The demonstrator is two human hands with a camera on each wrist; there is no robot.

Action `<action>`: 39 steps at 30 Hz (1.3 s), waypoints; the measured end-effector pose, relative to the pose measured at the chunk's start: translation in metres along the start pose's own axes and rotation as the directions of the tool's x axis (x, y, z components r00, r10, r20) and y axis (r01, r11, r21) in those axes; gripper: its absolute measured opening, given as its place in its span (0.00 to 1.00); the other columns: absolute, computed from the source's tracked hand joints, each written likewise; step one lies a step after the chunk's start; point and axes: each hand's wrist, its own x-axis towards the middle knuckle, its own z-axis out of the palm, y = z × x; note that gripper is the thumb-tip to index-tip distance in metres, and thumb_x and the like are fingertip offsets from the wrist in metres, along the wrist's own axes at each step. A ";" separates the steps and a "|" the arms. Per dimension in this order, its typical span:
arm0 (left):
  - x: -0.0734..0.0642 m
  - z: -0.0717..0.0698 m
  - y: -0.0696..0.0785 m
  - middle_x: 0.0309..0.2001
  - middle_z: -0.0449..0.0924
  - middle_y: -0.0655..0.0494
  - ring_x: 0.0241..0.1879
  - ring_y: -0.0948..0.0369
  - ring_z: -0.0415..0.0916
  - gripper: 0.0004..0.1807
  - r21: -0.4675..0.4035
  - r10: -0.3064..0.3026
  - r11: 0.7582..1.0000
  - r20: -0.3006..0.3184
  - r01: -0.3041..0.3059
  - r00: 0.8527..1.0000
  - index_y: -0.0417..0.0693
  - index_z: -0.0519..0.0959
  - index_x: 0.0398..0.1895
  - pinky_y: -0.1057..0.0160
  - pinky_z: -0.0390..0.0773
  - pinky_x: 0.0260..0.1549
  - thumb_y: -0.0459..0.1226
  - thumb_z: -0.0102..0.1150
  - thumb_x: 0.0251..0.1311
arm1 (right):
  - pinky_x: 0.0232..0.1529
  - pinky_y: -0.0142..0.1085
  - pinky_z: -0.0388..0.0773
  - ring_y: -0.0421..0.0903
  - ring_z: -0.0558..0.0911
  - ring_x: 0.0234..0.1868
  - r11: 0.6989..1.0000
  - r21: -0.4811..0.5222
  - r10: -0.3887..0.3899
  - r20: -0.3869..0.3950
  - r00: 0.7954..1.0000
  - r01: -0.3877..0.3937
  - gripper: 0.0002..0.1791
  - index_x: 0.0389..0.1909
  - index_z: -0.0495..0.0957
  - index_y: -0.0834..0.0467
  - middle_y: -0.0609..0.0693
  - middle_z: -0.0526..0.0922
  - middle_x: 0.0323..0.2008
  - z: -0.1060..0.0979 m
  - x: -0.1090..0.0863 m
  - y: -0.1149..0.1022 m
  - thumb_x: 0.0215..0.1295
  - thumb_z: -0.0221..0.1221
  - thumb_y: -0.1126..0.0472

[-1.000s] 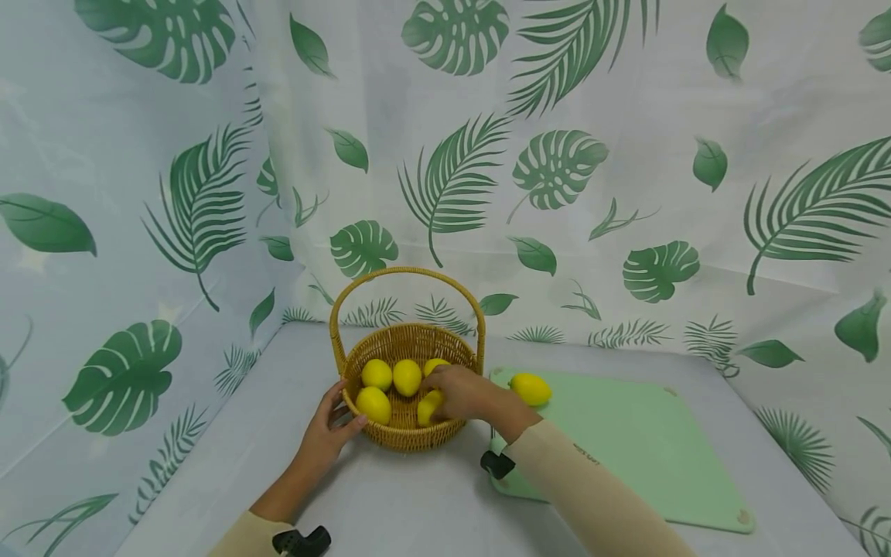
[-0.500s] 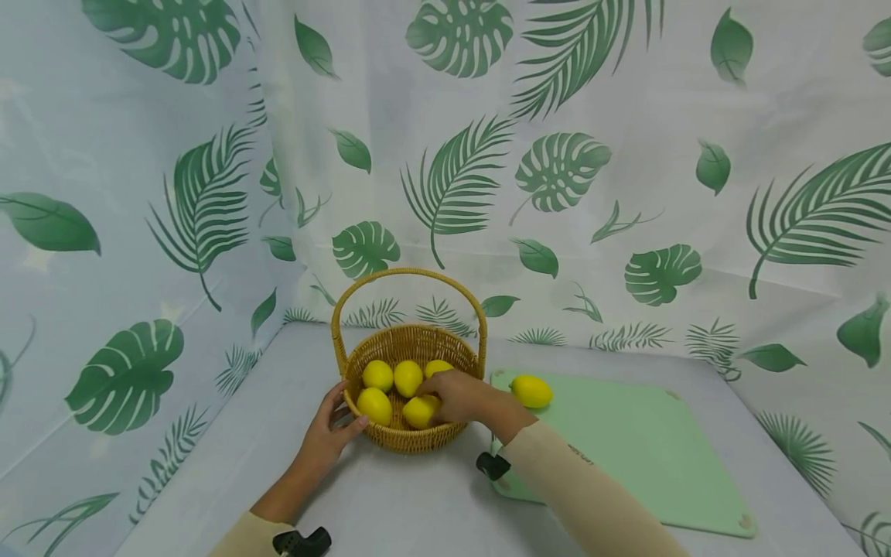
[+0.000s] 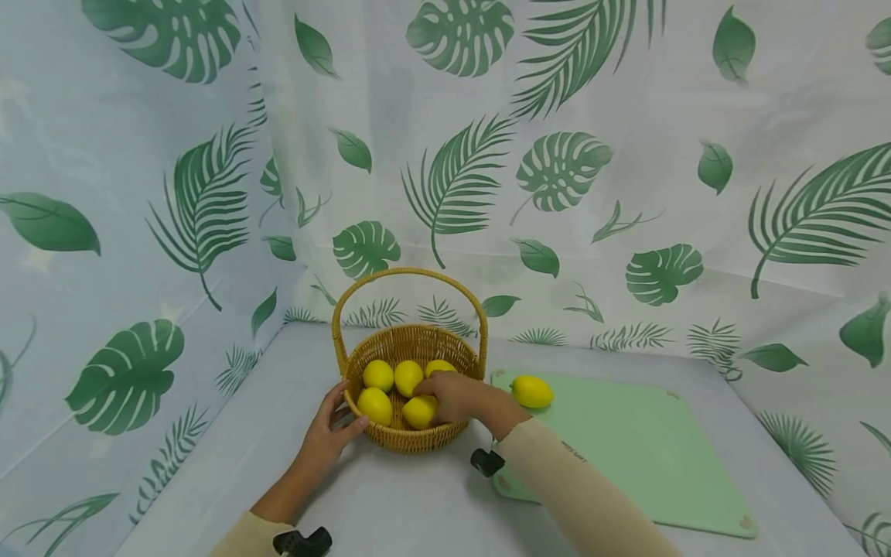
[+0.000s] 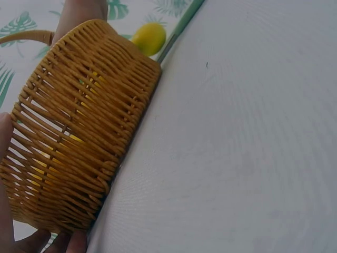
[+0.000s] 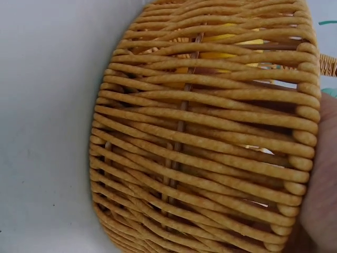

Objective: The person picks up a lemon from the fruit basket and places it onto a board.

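Note:
A wicker basket (image 3: 411, 442) with a tall arched handle stands on the table, several yellow lemons inside it. My left hand (image 3: 332, 429) holds the basket's left side, thumb near the front of the rim and fingers farther back. In the left wrist view, those fingers (image 4: 58, 241) touch the woven wall. Reaching over the right rim, my right hand (image 3: 452, 394) grips the front-right lemon (image 3: 419, 412) low in the basket; its fingertips are partly hidden. Behind that hand another lemon (image 3: 440, 367) is partly covered. The right wrist view shows mostly the basket's outer weave (image 5: 210, 126).
To the right lies a pale green cutting board (image 3: 626, 449) with one lemon (image 3: 532, 392) at its back-left corner. White table surface (image 3: 418, 510) extends in front of the basket. A leaf-print curtain (image 3: 473, 255) hangs behind and to the left.
The lemon at my right hand has shifted slightly left and shows more of its side than a second ago. My right forearm has moved slightly left. My left hand keeps its place on the basket.

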 end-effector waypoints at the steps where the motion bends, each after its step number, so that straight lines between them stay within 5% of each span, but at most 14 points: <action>1: 0.000 0.000 0.000 0.71 0.55 0.44 0.65 0.43 0.61 0.42 -0.001 0.004 1.000 0.000 -0.004 1.000 0.59 0.54 0.75 0.49 0.74 0.53 0.42 0.66 0.61 | 0.62 0.43 0.67 0.44 0.72 0.58 1.000 0.000 0.001 0.002 1.000 -0.001 0.28 0.63 0.75 0.45 0.44 0.74 0.57 -0.001 0.000 0.000 0.61 0.67 0.53; 17: 0.000 0.002 -0.001 0.71 0.55 0.42 0.65 0.42 0.61 0.42 -0.021 0.028 0.999 0.005 -0.028 1.000 0.54 0.54 0.75 0.50 0.74 0.53 0.40 0.65 0.62 | 0.61 0.41 0.68 0.41 0.72 0.54 1.000 -0.001 -0.013 0.000 1.000 0.013 0.26 0.62 0.75 0.46 0.41 0.75 0.54 0.001 0.002 0.002 0.63 0.58 0.67; 27: 0.001 -0.001 -0.004 0.71 0.56 0.44 0.65 0.43 0.62 0.42 0.000 0.020 1.000 0.002 -0.020 1.000 0.59 0.54 0.75 0.50 0.74 0.53 0.41 0.66 0.61 | 0.53 0.38 0.73 0.41 0.72 0.47 0.999 0.000 -0.033 -0.034 0.999 0.033 0.32 0.63 0.73 0.43 0.42 0.73 0.52 -0.002 0.002 0.004 0.58 0.65 0.67; 39: -0.001 -0.001 0.000 0.70 0.57 0.41 0.64 0.42 0.63 0.42 0.019 0.031 0.999 -0.005 -0.031 0.999 0.58 0.54 0.75 0.49 0.74 0.52 0.40 0.66 0.61 | 0.54 0.40 0.73 0.44 0.73 0.50 1.000 -0.004 -0.028 -0.075 0.997 0.028 0.31 0.60 0.75 0.41 0.45 0.70 0.56 -0.005 -0.004 0.007 0.58 0.65 0.69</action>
